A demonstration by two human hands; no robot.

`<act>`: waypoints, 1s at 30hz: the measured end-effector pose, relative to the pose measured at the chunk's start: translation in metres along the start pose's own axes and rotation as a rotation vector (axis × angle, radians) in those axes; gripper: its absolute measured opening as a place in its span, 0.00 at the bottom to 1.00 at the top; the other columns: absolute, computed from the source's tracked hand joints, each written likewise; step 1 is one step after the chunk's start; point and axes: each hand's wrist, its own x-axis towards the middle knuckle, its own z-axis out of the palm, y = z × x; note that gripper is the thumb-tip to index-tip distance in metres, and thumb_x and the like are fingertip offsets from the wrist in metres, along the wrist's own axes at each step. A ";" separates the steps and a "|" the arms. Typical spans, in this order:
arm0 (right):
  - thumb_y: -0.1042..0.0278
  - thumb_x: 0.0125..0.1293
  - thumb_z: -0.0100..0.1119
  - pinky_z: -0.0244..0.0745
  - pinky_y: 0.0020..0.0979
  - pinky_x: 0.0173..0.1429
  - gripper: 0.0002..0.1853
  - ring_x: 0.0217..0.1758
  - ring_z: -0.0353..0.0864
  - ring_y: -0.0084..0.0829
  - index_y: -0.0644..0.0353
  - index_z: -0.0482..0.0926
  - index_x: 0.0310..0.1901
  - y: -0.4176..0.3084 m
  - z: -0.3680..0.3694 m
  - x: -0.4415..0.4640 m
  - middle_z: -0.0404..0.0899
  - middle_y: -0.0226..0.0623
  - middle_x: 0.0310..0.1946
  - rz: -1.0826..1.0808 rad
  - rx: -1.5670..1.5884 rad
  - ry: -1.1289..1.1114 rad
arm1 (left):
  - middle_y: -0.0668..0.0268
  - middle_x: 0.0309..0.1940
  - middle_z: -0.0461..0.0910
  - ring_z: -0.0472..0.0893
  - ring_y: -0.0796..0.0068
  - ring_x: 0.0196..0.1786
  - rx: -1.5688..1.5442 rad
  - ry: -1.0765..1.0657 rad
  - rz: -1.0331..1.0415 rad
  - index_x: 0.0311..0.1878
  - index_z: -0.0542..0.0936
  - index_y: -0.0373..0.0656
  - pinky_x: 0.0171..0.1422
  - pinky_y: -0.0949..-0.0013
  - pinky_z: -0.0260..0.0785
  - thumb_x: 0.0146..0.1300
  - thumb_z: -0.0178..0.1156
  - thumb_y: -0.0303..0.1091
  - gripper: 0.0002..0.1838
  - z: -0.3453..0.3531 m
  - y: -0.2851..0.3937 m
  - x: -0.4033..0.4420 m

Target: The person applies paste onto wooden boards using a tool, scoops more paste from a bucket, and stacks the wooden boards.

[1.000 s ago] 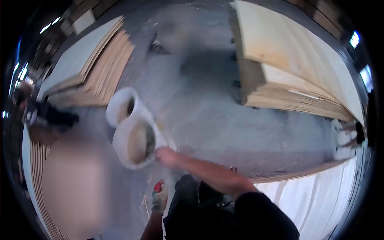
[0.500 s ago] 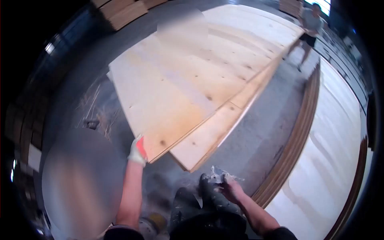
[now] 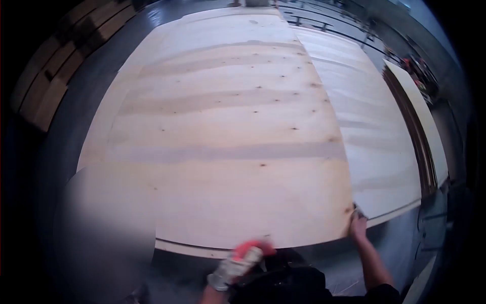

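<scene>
A large pale plywood sheet [image 3: 217, 126] with dark knots and greyish bands spreads out before me. My left hand [image 3: 243, 261], in a white glove with red fingers, is closed at its near edge, slightly blurred. My right hand [image 3: 358, 225] is at the sheet's near right corner, fingers bent around the edge; a small dark thing shows at the fingertips, too unclear to name. Under the sheet's right side lies another pale sheet [image 3: 374, 137], partly covered. A further sheet edge [image 3: 192, 249] shows just below the near edge.
Stacks of wooden boards [image 3: 45, 91] stand at the far left. A brown-edged stack of sheets [image 3: 420, 121] is on the right. Grey floor [image 3: 152, 17] shows beyond the sheet. A blurred patch hides the lower left.
The plywood sheet has swung to the right and now overlaps the pale sheets there. My left hand is at its near edge, and my right hand has come up to its right corner.
</scene>
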 end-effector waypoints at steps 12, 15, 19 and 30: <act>0.61 0.80 0.48 0.71 0.35 0.65 0.16 0.56 0.82 0.35 0.61 0.83 0.53 0.144 0.111 0.105 0.85 0.45 0.49 -0.009 -0.010 0.140 | 0.52 0.76 0.64 0.69 0.59 0.74 -0.129 1.786 0.696 0.80 0.58 0.36 0.80 0.52 0.58 0.77 0.54 0.38 0.33 -0.254 -0.044 -0.046; 0.60 0.79 0.52 0.72 0.35 0.67 0.16 0.62 0.80 0.34 0.56 0.83 0.59 0.201 0.225 0.101 0.83 0.44 0.61 0.010 0.422 -0.019 | 0.52 0.77 0.62 0.66 0.58 0.75 0.098 1.701 0.714 0.80 0.57 0.37 0.81 0.51 0.56 0.77 0.52 0.40 0.34 -0.216 -0.001 -0.026; 0.55 0.76 0.53 0.79 0.42 0.58 0.20 0.56 0.86 0.47 0.52 0.81 0.63 0.170 0.264 0.097 0.86 0.51 0.51 0.246 0.477 -0.142 | 0.52 0.78 0.60 0.64 0.57 0.77 0.391 1.418 0.842 0.81 0.55 0.37 0.82 0.50 0.53 0.78 0.51 0.43 0.35 -0.105 0.116 0.035; 0.38 0.75 0.45 0.74 0.43 0.68 0.31 0.63 0.81 0.51 0.54 0.80 0.62 0.192 0.322 0.098 0.83 0.45 0.59 0.187 0.616 -0.404 | 0.51 0.81 0.55 0.56 0.53 0.81 0.818 0.023 1.264 0.82 0.50 0.37 0.85 0.48 0.44 0.79 0.46 0.51 0.39 0.441 0.342 0.210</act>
